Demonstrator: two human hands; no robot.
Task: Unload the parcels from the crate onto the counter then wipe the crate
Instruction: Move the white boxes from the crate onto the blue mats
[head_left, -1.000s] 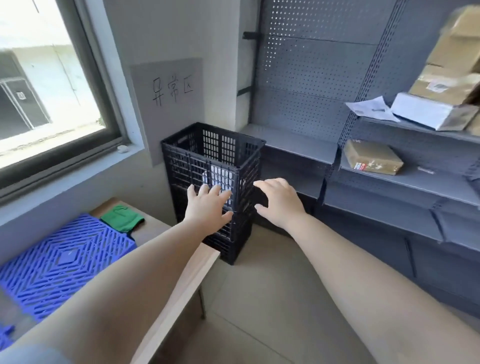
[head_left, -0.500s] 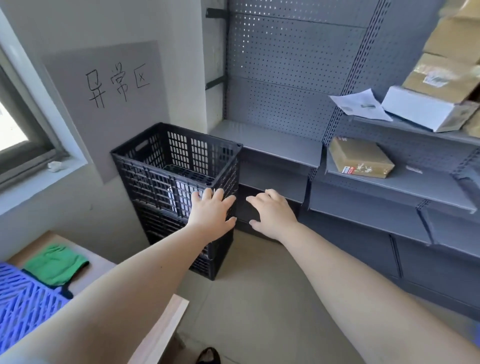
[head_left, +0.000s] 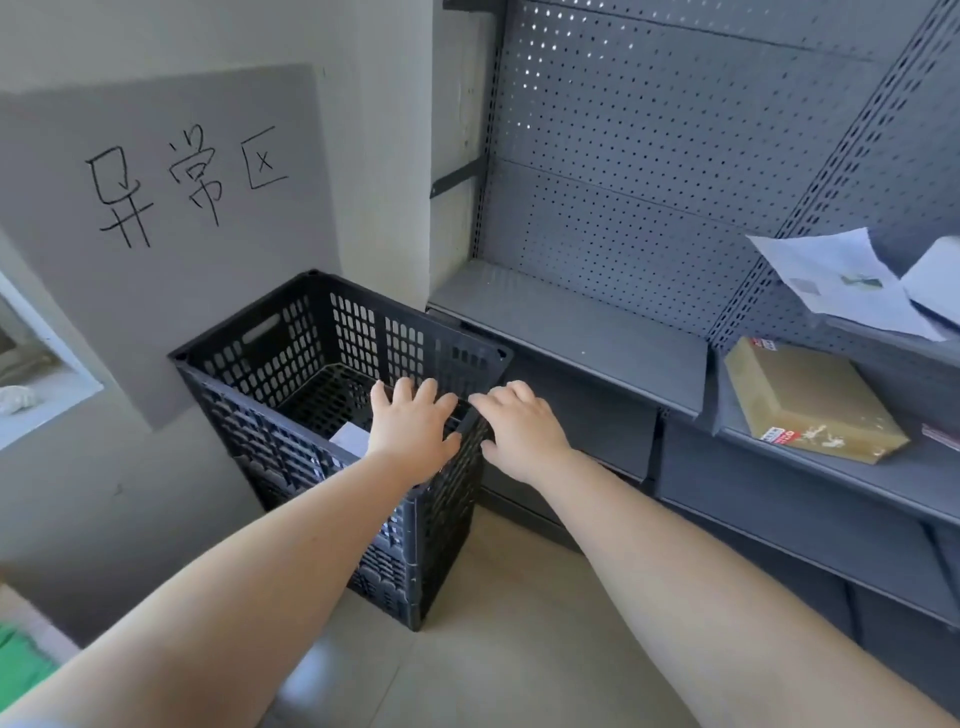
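A black slatted crate (head_left: 291, 364) tops a stack of black crates on the floor in the corner. A pale parcel (head_left: 349, 439) shows partly inside it, mostly hidden by my left hand. My left hand (head_left: 413, 428) reaches over the crate's near right corner with straight, spread fingers and holds nothing. My right hand (head_left: 519, 428) hovers just right of that corner, fingers extended, also holding nothing. Whether either hand touches the rim I cannot tell.
Grey metal shelving (head_left: 571, 317) with a pegboard back stands to the right, bearing a brown parcel (head_left: 810, 400) and loose papers (head_left: 836, 280). A grey wall sign (head_left: 171, 208) hangs behind the crates. A green cloth (head_left: 21, 665) lies on the counter corner at the bottom left.
I have moved closer to the crates and the view has swung right. Both hands have advanced from in front of the crate to over its near right corner.
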